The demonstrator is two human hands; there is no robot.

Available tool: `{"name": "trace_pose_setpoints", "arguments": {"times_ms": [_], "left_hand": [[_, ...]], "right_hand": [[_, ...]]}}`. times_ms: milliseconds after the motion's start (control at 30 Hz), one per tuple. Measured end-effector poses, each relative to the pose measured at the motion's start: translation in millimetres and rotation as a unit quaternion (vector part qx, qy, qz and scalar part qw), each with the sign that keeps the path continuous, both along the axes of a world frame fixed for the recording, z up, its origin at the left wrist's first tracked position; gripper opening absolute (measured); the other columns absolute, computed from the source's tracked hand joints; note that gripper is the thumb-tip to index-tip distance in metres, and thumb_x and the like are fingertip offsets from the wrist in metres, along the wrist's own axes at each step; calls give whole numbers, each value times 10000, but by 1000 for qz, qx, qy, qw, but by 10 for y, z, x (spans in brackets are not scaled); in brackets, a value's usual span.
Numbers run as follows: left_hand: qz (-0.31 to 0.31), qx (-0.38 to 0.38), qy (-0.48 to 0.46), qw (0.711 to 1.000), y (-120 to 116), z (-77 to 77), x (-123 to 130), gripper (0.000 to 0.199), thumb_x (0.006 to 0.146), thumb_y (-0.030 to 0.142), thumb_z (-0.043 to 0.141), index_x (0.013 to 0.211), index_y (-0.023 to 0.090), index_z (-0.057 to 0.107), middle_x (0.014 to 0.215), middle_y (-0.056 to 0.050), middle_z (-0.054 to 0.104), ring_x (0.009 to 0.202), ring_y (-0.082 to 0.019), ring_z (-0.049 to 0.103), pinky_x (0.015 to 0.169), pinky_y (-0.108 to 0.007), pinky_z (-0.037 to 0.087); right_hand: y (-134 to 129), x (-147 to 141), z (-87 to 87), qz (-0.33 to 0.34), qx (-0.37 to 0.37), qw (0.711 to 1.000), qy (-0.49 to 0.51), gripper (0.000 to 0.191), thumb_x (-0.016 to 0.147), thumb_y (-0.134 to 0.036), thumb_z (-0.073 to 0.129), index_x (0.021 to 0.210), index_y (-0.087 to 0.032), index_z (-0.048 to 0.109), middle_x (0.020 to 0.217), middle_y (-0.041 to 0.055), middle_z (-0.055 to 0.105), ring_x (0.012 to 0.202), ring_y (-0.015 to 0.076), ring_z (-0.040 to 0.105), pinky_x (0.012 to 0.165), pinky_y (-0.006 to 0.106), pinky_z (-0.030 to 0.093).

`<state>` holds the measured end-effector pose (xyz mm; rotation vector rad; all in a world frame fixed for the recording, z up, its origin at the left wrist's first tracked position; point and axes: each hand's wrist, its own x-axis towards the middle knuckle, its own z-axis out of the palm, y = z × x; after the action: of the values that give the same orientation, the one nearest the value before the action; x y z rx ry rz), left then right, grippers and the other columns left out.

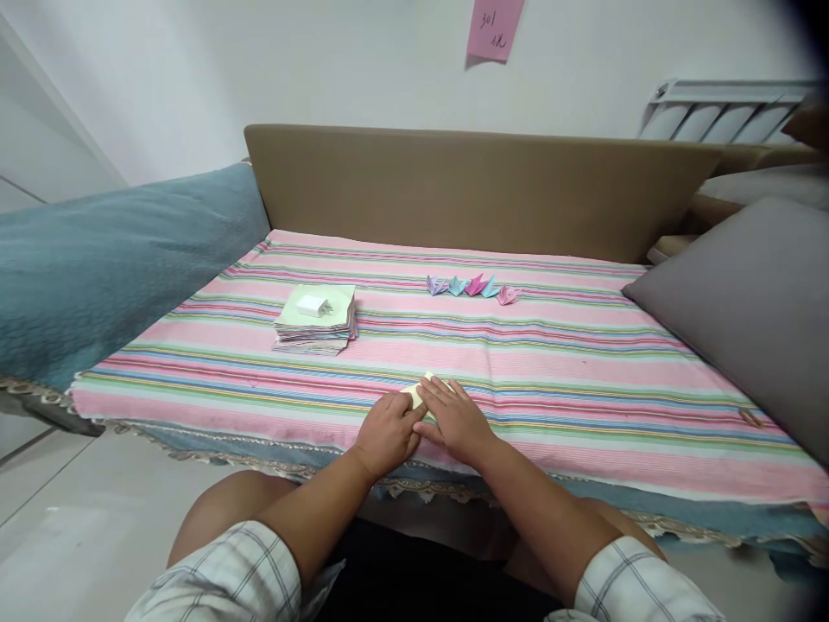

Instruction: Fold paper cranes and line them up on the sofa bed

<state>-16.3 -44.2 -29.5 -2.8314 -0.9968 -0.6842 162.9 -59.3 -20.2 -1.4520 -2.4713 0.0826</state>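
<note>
A small piece of pale yellow folding paper (414, 395) lies on the striped cloth near the front edge, mostly hidden under my hands. My left hand (389, 429) has its fingers curled in and closed at the paper's left part. Lying over its right part is my right hand (458, 421), with fingers stretched out flat and its thumb close to my left hand. Farther back stands a row of several folded paper figures (476, 285) in purple, blue and pink. To the left is a stack of square paper (315, 333) with a white charger plug (313, 305) on top.
The pink striped cloth (550, 371) covers the sofa seat. A brown backrest (479, 186) rises behind it, a blue-covered armrest (129, 259) bounds the left, and a grey cushion (744, 302) leans at the right. A pink note (494, 30) hangs on the wall.
</note>
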Motion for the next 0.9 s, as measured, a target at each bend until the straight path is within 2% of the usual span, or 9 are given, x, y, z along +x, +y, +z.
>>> {"name": "trace_pose_setpoints", "arguments": {"times_ms": [167, 267, 400, 533, 700, 900], "left_hand": [[-8, 38, -75, 996, -8, -10, -19, 237, 774, 126, 427, 973, 139, 554, 1047, -138, 548, 1005, -227, 503, 849, -375, 467], [3, 65, -70, 995, -4, -32, -5, 279, 739, 93, 435, 999, 128, 527, 1114, -164, 541, 1062, -246, 498, 879, -403, 468], [21, 81, -61, 995, 9, -70, 14, 336, 724, 92, 439, 1055, 124, 495, 1125, -170, 550, 1069, -255, 512, 881, -421, 475], [25, 94, -57, 994, 13, -88, 7, 310, 727, 102, 441, 1031, 132, 493, 1117, -163, 555, 1042, -252, 531, 869, -414, 483], [22, 78, -38, 996, 1, -46, -7, 268, 743, 115, 448, 1000, 134, 518, 1120, -162, 552, 1033, -249, 528, 870, -403, 478], [21, 21, 12, 999, -17, 40, -9, 318, 735, 122, 466, 1041, 162, 545, 1150, -138, 521, 1006, -245, 513, 858, -404, 465]], "right_hand": [[-9, -40, 8, -15, 7, 1000, 13, 558, 927, -521, 302, 1349, -176, 424, 1416, 91, 401, 1338, 226, 310, 1085, 467, 243], [10, -69, -5, -36, 16, 999, 31, 443, 958, -410, 294, 1307, -208, 476, 1375, 75, 461, 1312, 214, 358, 1070, 471, 260], [53, -66, 2, -54, 16, 996, 69, 388, 959, -378, 317, 1242, -240, 543, 1322, 45, 525, 1270, 208, 413, 1041, 450, 299], [90, -32, 1, -51, 9, 994, 97, 338, 943, -343, 379, 1197, -246, 579, 1292, 21, 555, 1238, 194, 442, 1031, 417, 317], [105, -28, -15, -63, 9, 992, 110, 320, 895, -333, 475, 1180, -250, 596, 1294, 21, 553, 1220, 199, 446, 1029, 408, 324], [117, 10, -21, -105, 15, 985, 137, 279, 820, -324, 569, 1069, -246, 667, 1357, 82, 471, 1234, 247, 412, 1004, 432, 354]]}}
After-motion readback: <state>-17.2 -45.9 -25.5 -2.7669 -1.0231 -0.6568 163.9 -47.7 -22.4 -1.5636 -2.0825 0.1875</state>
